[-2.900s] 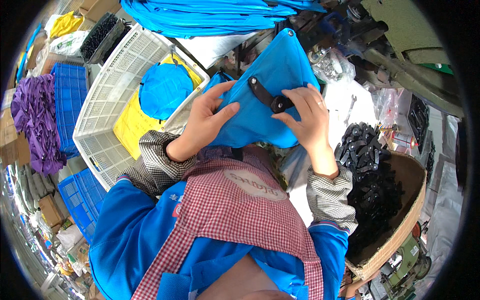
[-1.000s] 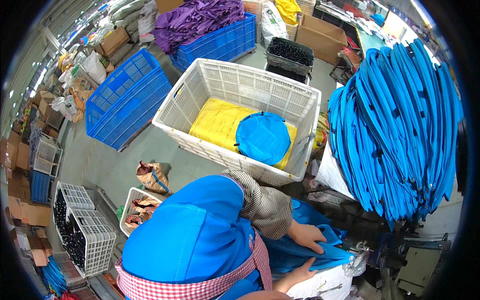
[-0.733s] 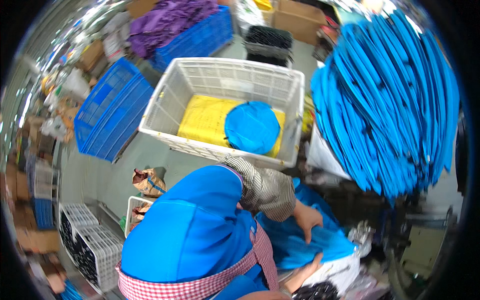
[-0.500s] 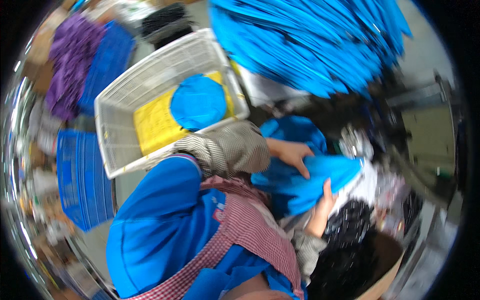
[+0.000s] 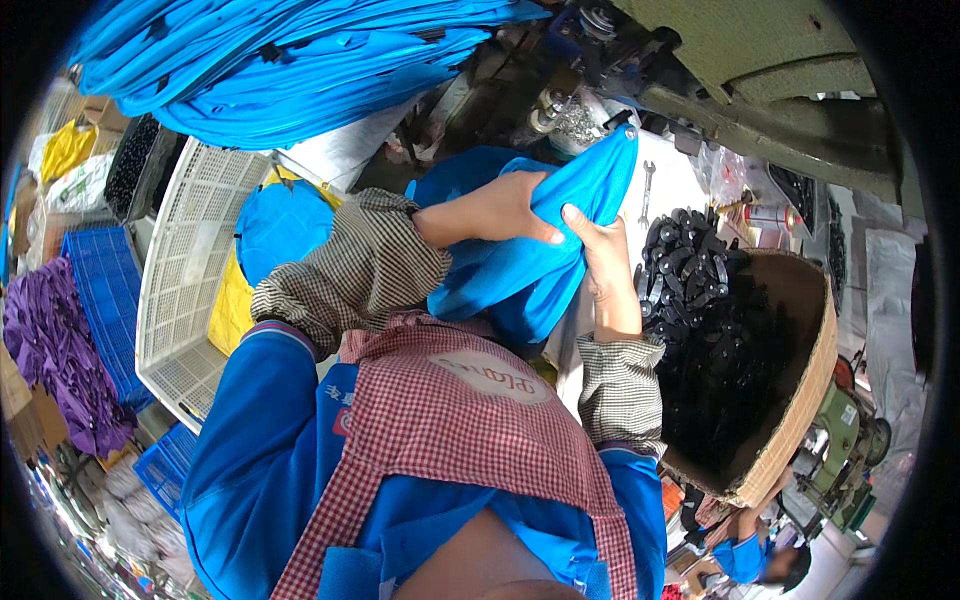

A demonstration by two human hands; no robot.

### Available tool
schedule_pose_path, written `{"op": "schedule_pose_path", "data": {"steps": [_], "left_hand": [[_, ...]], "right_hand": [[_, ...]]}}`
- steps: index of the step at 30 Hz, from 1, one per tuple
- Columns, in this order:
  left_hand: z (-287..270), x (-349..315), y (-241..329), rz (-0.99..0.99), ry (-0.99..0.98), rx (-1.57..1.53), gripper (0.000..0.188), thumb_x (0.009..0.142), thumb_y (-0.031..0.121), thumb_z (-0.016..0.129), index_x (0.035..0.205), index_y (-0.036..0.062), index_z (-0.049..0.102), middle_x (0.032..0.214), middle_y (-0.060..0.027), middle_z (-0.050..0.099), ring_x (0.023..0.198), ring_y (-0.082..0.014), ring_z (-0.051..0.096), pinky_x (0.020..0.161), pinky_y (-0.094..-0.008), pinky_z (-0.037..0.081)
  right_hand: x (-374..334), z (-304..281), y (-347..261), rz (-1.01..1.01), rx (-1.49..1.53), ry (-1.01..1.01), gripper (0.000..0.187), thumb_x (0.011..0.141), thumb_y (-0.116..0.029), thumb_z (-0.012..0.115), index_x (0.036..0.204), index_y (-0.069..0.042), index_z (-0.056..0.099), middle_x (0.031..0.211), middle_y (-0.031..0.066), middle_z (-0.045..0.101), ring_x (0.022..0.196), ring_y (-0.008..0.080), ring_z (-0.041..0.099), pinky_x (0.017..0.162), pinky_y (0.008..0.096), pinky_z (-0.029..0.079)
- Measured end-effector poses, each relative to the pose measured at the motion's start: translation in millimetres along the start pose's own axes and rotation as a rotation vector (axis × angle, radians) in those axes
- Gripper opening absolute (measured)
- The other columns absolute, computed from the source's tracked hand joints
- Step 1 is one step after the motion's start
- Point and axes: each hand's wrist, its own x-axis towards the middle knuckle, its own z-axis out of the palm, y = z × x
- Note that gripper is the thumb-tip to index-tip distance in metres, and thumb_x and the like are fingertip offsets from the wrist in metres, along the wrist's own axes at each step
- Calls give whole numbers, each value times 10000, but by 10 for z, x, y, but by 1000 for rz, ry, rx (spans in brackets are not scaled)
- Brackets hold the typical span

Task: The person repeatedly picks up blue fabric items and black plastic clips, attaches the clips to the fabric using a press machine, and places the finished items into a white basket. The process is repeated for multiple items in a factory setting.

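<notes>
Both hands grip a bright blue cloth piece (image 5: 500, 275) in front of my apron. My left hand (image 5: 500, 210) lies across its upper part, closed on the fabric with thumb and fingers. My right hand (image 5: 605, 255) pinches the cloth's right side, thumb on top, other fingers mostly hidden. Above the hands the cloth rises to a narrow pointed corner (image 5: 622, 150) bearing a small metal fitting and a dark tip. The lower part hangs in loose folds towards my apron (image 5: 470, 410).
A cardboard box (image 5: 825, 370) of black plastic parts stands at right, with a wrench (image 5: 648, 190) on the white tabletop nearby. A green machine (image 5: 780, 120) overhangs the upper right. A white crate (image 5: 175, 290) and stacked blue cloth (image 5: 300, 70) lie left. Another person (image 5: 745, 555) appears lower right.
My view has swung right, bringing the machine and box further in. Both hands have moved up with the cloth and closed nearer together around its pointed corner.
</notes>
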Motion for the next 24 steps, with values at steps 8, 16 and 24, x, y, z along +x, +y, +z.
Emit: {"op": "schedule_pose_path", "data": {"steps": [8, 16, 24], "left_hand": [[-416, 234, 75, -243, -91, -218, 392, 685, 155, 722, 1004, -42, 608, 895, -73, 647, 771, -130, 601, 731, -272, 475], [-985, 747, 117, -195, 5, -319, 308, 712, 170, 672, 944, -27, 622, 867, -102, 652, 727, -154, 618, 696, -281, 494], [-1039, 821, 80, -156, -10, -269, 293, 710, 147, 681, 952, -10, 627, 875, -73, 650, 762, -140, 610, 726, -276, 479]], "right_hand": [[343, 33, -34, -73, 139, -43, 327, 778, -140, 673, 1029, 44, 572, 958, 111, 626, 831, 173, 601, 768, 312, 483], [1172, 245, -394, -212, 110, -6, 422, 725, -109, 710, 1098, 1, 547, 1043, 85, 595, 943, 187, 553, 873, 324, 420], [1249, 185, -333, -240, 22, 64, 404, 703, -95, 716, 1077, -52, 571, 1033, 37, 592, 965, 158, 524, 902, 311, 382]]}}
